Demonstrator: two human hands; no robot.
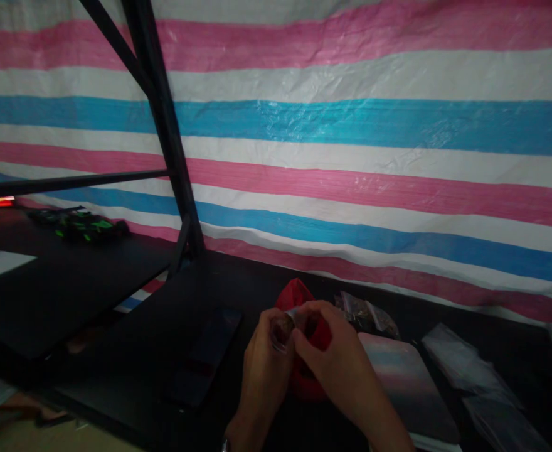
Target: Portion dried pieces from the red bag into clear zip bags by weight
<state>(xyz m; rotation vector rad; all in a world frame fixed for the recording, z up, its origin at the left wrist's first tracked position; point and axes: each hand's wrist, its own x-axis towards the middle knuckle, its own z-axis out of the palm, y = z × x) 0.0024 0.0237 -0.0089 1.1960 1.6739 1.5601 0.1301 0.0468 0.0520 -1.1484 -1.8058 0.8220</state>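
Observation:
My left hand (pixel 265 358) is closed around a small clear plastic bag (pixel 281 331) with something brownish inside. My right hand (pixel 335 355) pinches at the bag's top edge, its thumb and index finger meeting close to the left fingertips. What exactly the bag contains is too dark and blurred to tell. Directly behind and under both hands is a red cloth-like bag (pixel 295 294), partly hidden by them. Just beyond my right hand lie several small clear bags (pixel 367 312) with dark brown contents.
A flat silvery pad (pixel 405 380) lies right of my hands, with empty clear plastic bags (pixel 468 364) farther right. To the left lies a dark phone (pixel 207 355). A black metal frame (pixel 170 150) rises behind it. Green-black toy cars (pixel 88 226) stand on the left table.

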